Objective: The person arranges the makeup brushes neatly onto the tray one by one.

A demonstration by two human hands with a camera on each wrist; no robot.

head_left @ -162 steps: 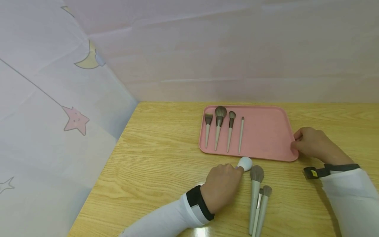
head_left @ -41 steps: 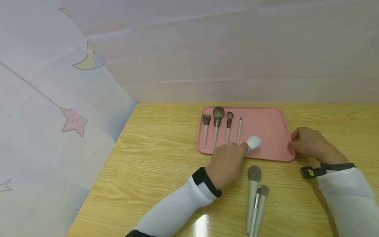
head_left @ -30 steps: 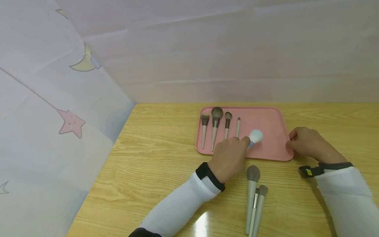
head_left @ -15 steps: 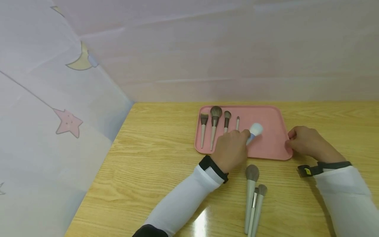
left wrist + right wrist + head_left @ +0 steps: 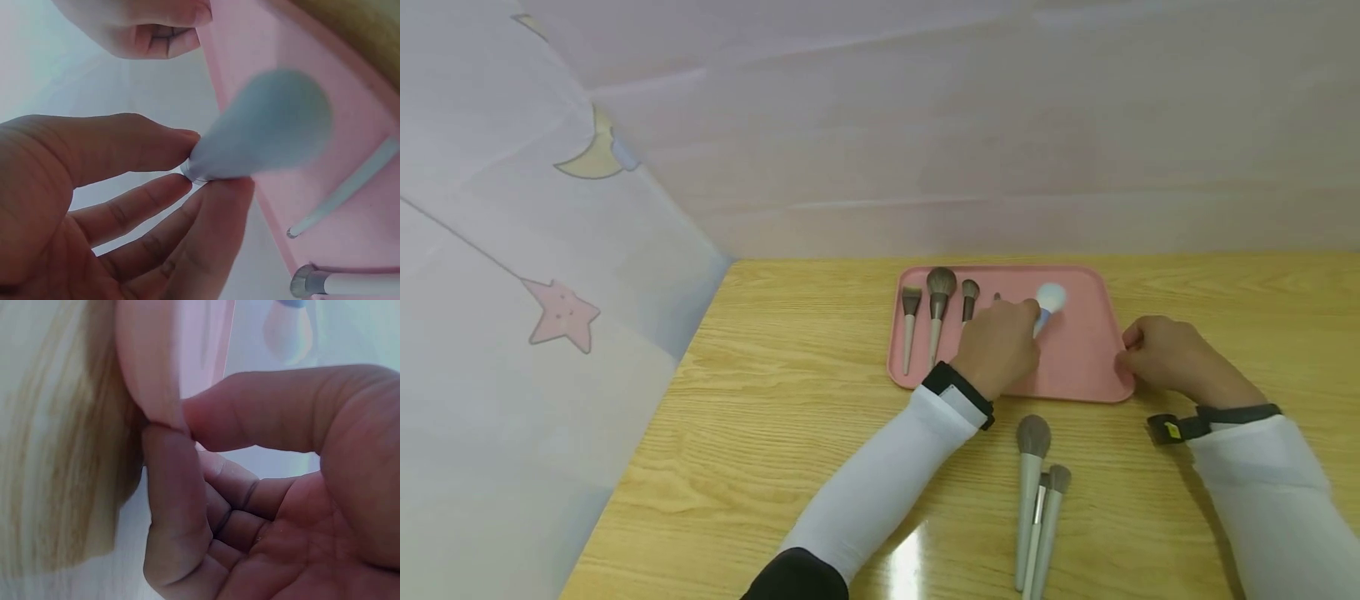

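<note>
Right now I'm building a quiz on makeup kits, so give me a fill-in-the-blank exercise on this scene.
1. The left hand holds a white-tipped makeup brush over the ____ tray.
2. The right hand pinches the tray's ____ edge.
3. ____ brushes lie on the wooden table, off the tray.

Missing words: pink; right; three

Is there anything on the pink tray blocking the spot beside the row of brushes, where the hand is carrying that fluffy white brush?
Nothing visible. The left hand holds the white brush over bare pink tray, just right of the thin brush.
</note>
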